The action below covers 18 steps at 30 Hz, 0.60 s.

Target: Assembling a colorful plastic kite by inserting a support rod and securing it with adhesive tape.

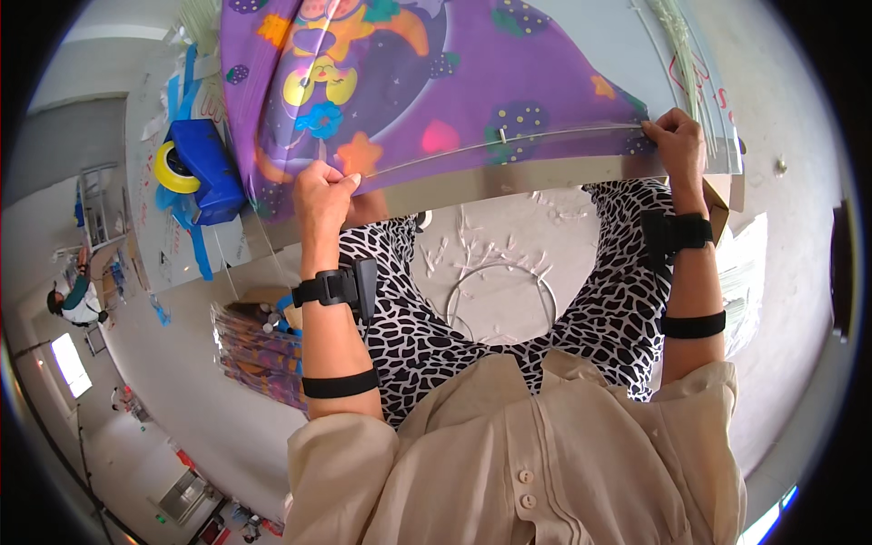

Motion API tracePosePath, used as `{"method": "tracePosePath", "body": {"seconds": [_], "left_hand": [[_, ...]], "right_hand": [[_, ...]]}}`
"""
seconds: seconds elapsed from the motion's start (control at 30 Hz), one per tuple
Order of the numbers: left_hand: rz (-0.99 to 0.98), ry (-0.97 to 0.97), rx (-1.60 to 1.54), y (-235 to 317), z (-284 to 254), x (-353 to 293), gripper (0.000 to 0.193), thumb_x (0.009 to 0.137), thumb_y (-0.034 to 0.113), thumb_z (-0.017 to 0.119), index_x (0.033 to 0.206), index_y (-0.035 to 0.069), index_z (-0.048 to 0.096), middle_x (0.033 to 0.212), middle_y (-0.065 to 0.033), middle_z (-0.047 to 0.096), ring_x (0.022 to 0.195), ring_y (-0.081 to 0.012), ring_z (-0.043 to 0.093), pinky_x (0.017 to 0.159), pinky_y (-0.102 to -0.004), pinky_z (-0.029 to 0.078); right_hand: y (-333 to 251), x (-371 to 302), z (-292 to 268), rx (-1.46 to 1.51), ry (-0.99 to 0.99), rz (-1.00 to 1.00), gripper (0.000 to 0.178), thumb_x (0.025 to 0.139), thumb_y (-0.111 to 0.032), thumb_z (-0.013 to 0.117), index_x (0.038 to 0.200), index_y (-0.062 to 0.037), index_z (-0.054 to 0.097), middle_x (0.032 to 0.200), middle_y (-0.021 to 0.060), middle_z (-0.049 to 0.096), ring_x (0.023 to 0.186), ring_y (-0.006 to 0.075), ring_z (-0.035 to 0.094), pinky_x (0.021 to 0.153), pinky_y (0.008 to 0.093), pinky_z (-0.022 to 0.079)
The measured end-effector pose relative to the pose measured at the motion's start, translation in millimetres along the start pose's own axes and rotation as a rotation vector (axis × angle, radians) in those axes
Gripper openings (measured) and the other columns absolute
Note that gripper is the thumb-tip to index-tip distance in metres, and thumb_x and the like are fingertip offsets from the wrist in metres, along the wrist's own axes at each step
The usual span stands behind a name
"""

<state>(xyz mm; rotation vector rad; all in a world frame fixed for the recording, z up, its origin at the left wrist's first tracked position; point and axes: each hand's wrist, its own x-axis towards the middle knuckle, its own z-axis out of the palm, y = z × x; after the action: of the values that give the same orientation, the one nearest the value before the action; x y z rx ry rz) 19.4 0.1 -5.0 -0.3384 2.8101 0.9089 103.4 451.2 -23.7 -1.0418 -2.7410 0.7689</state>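
The purple printed sheet (536,73) lies on the worktop (610,41). A thin pale rod (545,133) runs along its near side. The left hand (322,200) pinches the rod's left end; the right hand (679,145) pinches its right. Leftward stands a blue tape dispenser (209,168).

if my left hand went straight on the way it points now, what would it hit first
Most likely the glossy purple cartoon-printed plastic sheet, near its orange star print, just beyond your left hand; whether it would push the sheet or slide over is unclear.
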Motion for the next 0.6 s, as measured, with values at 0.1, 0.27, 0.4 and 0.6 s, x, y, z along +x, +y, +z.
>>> {"method": "tracePosePath", "body": {"seconds": [0.1, 0.27, 0.4, 0.6], "left_hand": [[0.056, 0.073, -0.076, -24.1, 4.3, 10.2, 0.016, 0.071, 0.007, 0.072, 0.075, -0.001, 0.06, 0.069, -0.0127, 0.064, 0.065, -0.0239, 0.063, 0.064, -0.0364, 0.049], [0.374, 0.244, 0.1, -9.2, 13.9, -46.4, 0.031, 0.079, 0.004, 0.063, 0.108, -0.003, 0.054, 0.113, -0.0213, 0.057, 0.104, -0.033, 0.056, 0.09, -0.0411, 0.043], [0.637, 0.227, 0.331, 21.0, 27.8, -88.7, 0.057, 0.081, 0.014, 0.066, 0.13, -0.003, 0.043, 0.135, -0.0253, 0.042, 0.125, -0.0412, 0.041, 0.102, -0.0502, 0.034], [0.524, 0.411, -0.024, 2.9, -2.3, -70.6, 0.037, 0.082, 0.01, 0.064, 0.116, 0.001, 0.053, 0.116, -0.021, 0.055, 0.11, -0.0374, 0.052, 0.093, -0.0451, 0.04]], "right_hand": [[3.3, 1.3, 3.6, 0.044, 0.011, -0.09, 0.02, 0.075, -0.024, 0.072, 0.077, -0.0054, 0.065, 0.068, 0.0085, 0.065, 0.066, 0.0245, 0.064, 0.063, 0.0368, 0.049], [-4.8, -35.3, 0.8, 0.146, 0.216, -0.223, 0.015, 0.08, -0.012, 0.063, 0.09, -0.0019, 0.062, 0.084, 0.0129, 0.064, 0.074, 0.0287, 0.063, 0.069, 0.0365, 0.049], [-64.3, -105.9, 12.4, 0.14, 0.161, -0.632, 0.024, 0.076, -0.006, 0.062, 0.098, -0.0016, 0.058, 0.102, 0.0147, 0.058, 0.095, 0.0345, 0.055, 0.083, 0.0419, 0.045], [-99.5, -180.8, 26.0, 0.284, -0.176, -0.811, 0.034, 0.07, 0.0, 0.066, 0.103, -0.0015, 0.056, 0.109, 0.016, 0.056, 0.099, 0.0371, 0.054, 0.085, 0.043, 0.044]]}}
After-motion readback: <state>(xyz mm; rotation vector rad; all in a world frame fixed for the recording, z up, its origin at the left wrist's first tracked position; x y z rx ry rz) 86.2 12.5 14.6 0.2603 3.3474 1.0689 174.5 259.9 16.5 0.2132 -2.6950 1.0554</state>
